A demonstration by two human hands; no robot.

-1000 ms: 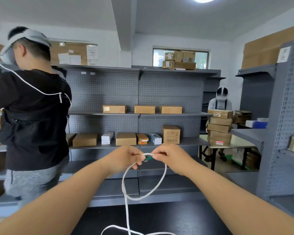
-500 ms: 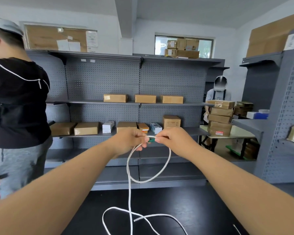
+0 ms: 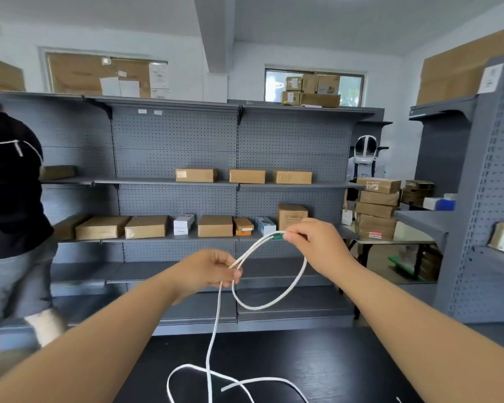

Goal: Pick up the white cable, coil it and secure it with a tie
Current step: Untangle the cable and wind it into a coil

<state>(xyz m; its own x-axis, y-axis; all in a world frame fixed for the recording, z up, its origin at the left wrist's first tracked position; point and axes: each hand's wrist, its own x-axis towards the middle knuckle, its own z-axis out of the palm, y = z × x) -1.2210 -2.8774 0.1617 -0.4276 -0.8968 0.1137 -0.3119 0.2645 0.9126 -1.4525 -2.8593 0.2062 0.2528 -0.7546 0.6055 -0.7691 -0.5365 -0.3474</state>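
- White cable (image 3: 288,286) is held up in the air in front of the person. One loop hangs between the two hands, and the rest drops to the dark table (image 3: 346,362), where it lies in loose overlapping curves.
- Right hand (image 3: 317,242): thumb and fingertips are pressed together on the cable's end, at a small green piece (image 3: 279,236) there. Whether that is a connector boot or a tie cannot be told.
- Left hand (image 3: 213,271): fingers are closed in a pinch where the strands cross, lower than the right hand and well apart from it. Both sides of the loop run through this pinch.
- Handling, as a judgement: light and limp. The loop sags into a smooth curve with no kinks, so the cable is springy enough to reopen if let go.
- The jacket looks smooth and is likely to slide through a loose pinch.
- Best hold is at the crossing, with all turns stacked under one thumb. The free hand feeds slack up from the table.
- Risk: the trailing curves on the table overlap and may snag or knot as the cable is drawn up.
- Coiling looks barely begun, with one loop formed and no tie on the coil.
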